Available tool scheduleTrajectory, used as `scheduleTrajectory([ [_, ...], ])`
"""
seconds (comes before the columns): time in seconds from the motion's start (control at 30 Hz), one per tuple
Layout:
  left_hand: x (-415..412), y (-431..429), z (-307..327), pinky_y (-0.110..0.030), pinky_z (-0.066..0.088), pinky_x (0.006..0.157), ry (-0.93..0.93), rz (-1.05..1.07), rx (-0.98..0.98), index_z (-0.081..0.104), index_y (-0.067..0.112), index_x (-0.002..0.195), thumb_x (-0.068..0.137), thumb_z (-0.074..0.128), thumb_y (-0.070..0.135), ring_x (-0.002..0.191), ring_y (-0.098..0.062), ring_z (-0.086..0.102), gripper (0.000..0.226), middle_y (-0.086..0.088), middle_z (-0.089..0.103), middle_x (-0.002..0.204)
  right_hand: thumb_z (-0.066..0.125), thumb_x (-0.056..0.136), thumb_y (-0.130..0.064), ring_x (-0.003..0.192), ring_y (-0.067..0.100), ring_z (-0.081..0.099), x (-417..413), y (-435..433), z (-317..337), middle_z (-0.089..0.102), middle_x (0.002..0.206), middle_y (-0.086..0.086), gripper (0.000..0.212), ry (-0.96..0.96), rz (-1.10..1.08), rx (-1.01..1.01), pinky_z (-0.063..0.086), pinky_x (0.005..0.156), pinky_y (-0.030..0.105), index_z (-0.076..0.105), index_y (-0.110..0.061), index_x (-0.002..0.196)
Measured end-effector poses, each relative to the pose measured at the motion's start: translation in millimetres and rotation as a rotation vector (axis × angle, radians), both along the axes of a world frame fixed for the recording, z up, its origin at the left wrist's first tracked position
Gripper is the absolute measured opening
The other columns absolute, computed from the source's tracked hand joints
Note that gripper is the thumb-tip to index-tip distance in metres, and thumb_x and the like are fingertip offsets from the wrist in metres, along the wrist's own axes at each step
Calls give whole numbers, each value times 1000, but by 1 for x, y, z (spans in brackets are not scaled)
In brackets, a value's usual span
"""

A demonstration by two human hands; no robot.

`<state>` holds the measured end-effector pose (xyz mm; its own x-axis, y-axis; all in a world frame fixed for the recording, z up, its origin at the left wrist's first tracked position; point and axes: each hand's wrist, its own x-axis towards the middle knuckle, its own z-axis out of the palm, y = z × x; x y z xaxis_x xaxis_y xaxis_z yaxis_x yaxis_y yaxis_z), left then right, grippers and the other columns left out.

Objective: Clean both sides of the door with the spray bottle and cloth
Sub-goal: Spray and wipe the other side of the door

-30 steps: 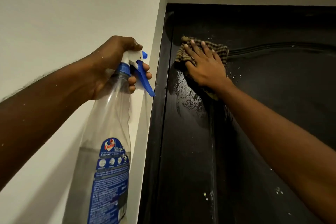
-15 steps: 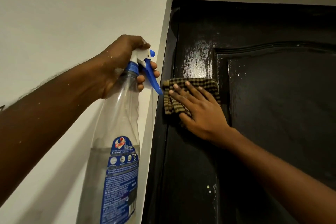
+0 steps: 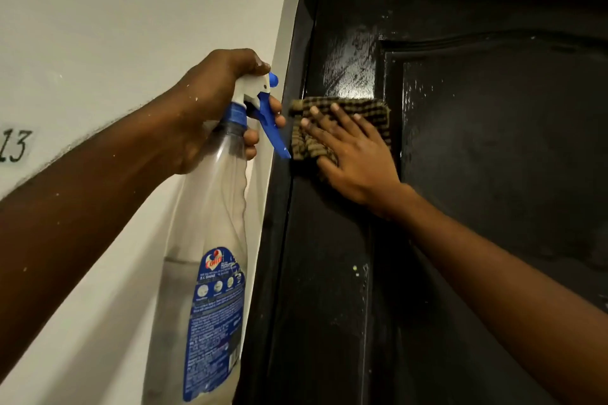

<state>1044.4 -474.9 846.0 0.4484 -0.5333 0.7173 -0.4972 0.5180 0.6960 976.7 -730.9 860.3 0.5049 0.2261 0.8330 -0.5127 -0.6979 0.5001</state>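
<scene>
A black panelled door [image 3: 493, 174] fills the right side, with a wet, shiny streak on its upper left stile. My right hand [image 3: 352, 154] presses a brown checked cloth [image 3: 368, 110] flat against that stile, fingers straight and spread. My left hand [image 3: 217, 99] grips the neck of a clear spray bottle [image 3: 210, 240] with a white head and blue trigger, held upright just left of the door frame. The bottle carries a blue label and is partly filled with liquid.
A white wall [image 3: 115, 26] lies to the left, with a number "13" [image 3: 14, 145] marked on it. The black door frame [image 3: 283, 207] runs between wall and door. White specks dot the lower door.
My right hand has wiped the cloth down from the top left corner of the door, leaving a wet shine above it. The bottle stays in my left hand.
</scene>
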Motion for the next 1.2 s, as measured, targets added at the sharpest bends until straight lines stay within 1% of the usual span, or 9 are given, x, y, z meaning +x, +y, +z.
scheduleTrajectory([
  [0.13,-17,-7,-23,-24,44,42,-14,35,-43,63,16,80,96,45,39,62,-25,57,34,-11,70,81,29,95,-47,155,12,11,-37,-24,-48,24,164,-13,62,112,44,-39,9,124,38,30,-37,157],
  [0.43,-43,-45,-90,-24,47,43,52,57,68,67,9,83,98,43,42,38,-16,51,44,-21,72,92,28,92,-40,153,6,15,-83,-47,-68,34,161,-14,61,-249,245,269,9,125,36,40,-38,152],
  [0.53,-46,-53,-108,-21,45,37,138,30,125,63,8,80,99,44,41,35,-14,50,42,-14,67,74,28,90,-41,153,5,17,-75,-41,-68,37,159,-14,62,-335,352,347,8,125,34,45,-35,150],
  [0.7,-37,-62,-139,-30,50,47,194,151,29,63,10,108,82,57,51,55,-20,59,49,-10,64,78,22,91,-48,155,11,12,-43,-21,-48,29,164,-12,66,-468,274,391,4,125,39,36,-35,154],
  [0.8,-34,-63,-147,-36,52,54,227,153,-12,64,17,87,80,58,52,57,-22,61,36,-9,65,80,20,94,-51,156,18,0,-18,-12,-36,11,169,-7,68,-365,56,297,0,124,43,19,-34,160],
  [0.87,-34,-63,-150,-26,50,42,288,116,3,60,16,78,96,54,41,40,-14,57,32,-8,62,77,24,95,-52,156,21,4,-2,-8,-45,12,169,-3,68,-238,15,150,2,124,43,21,-33,160],
  [1.03,-30,-63,-169,-28,57,48,269,191,-60,66,6,90,99,52,26,33,-11,54,26,-8,63,73,32,97,-52,155,23,17,-1,-15,-123,24,166,-2,65,47,23,-132,12,124,45,31,-30,158],
  [1.1,-27,-62,-179,-33,58,58,245,210,-87,68,-1,103,96,58,29,44,-13,60,32,-12,64,73,35,97,-50,155,22,14,-21,-23,-158,21,167,-4,66,136,15,-173,11,124,43,27,-30,159],
  [1.2,-33,-56,-192,-42,53,56,169,227,-180,69,12,91,85,58,48,63,-24,61,38,-5,64,78,37,97,-51,155,19,17,-52,-36,-180,22,166,-7,66,117,-41,-176,12,124,40,26,-32,159],
])
